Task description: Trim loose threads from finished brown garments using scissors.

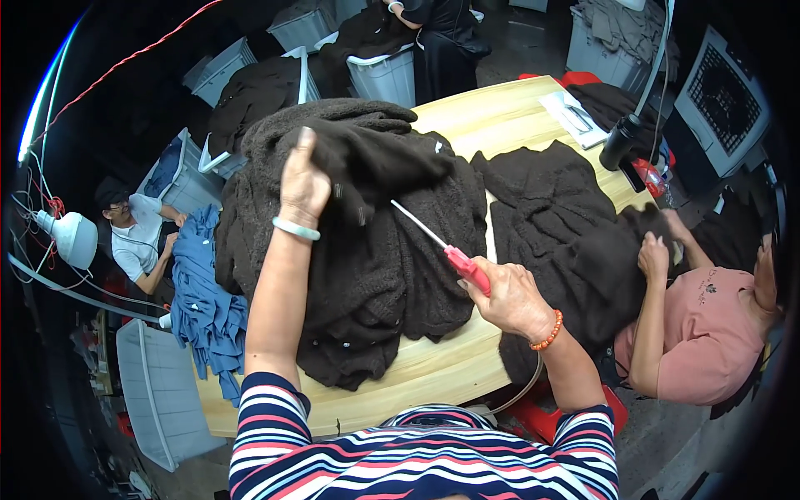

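Striped shirt (pixel 425 458) of wearer at lower edge. Right hand (pixel 510 298) closed round grip of red-handled tool (pixel 457 258); thin metal shaft angles up-left over dark knit garments (pixel 358 292) heaped on wooden table (pixel 442 375). Left hand (pixel 307 183) against raised dark cloth (pixel 379 158), thumb extended, other fingers hidden; whether gripping, cannot tell. Pink-shirted co-worker (pixel 708 342), at right, holding another dark garment (pixel 600 262).

Dark-brown knit garments (pixel 358 283) lay heaped on the pale wood-grain table (pixel 467 112), blue garments (pixel 204 300) along its left edge.
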`<state>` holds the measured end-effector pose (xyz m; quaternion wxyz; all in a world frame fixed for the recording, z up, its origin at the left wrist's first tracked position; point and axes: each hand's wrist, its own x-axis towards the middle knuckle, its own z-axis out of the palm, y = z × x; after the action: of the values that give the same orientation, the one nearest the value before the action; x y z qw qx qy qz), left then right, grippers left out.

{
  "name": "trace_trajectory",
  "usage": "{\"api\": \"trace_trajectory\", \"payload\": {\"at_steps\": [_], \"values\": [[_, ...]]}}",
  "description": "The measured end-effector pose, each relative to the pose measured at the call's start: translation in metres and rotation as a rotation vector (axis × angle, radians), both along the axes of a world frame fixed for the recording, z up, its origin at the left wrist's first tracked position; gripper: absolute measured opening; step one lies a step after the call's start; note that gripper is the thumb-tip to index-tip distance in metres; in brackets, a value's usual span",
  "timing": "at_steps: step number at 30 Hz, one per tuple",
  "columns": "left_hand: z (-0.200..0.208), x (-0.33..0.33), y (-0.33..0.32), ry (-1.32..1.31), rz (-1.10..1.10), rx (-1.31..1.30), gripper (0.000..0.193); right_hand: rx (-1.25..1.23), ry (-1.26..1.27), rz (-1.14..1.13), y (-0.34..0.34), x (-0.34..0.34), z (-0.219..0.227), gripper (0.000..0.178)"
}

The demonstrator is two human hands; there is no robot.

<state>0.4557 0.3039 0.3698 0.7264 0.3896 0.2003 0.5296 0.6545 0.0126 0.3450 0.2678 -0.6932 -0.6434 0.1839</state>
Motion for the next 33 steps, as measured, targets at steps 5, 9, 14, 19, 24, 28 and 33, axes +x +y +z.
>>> {"api": "trace_trajectory", "payload": {"at_steps": [5,9,14,19,24,28,33], "values": [[-0.092,-0.018,-0.001,0.613,0.18,0.195,0.121,0.037,0.085,-0.067,0.006,0.014,-0.017,0.017],[-0.114,-0.01,0.002,0.872,0.468,0.219,0.091,-0.071,0.026,-0.029,0.006,0.011,-0.031,0.017],[-0.037,0.057,0.017,1.201,0.703,1.312,0.064,-0.056,0.025,-0.056,0.001,0.015,-0.041,0.017],[-0.088,0.066,0.131,1.651,-0.014,0.877,0.075,-0.093,0.049,-0.043,-0.005,0.011,-0.063,0.018],[-0.169,0.139,0.103,1.894,-0.274,0.755,0.05,-0.221,0.072,-0.125,-0.035,0.036,-0.088,0.019],[-0.164,0.17,0.109,1.915,0.098,0.734,0.04,-0.241,0.108,-0.17,-0.035,0.05,-0.103,0.017],[-0.182,0.217,0.16,1.648,0.27,1.046,0.073,-0.257,0.154,-0.221,-0.048,0.063,-0.129,0.017]]}}
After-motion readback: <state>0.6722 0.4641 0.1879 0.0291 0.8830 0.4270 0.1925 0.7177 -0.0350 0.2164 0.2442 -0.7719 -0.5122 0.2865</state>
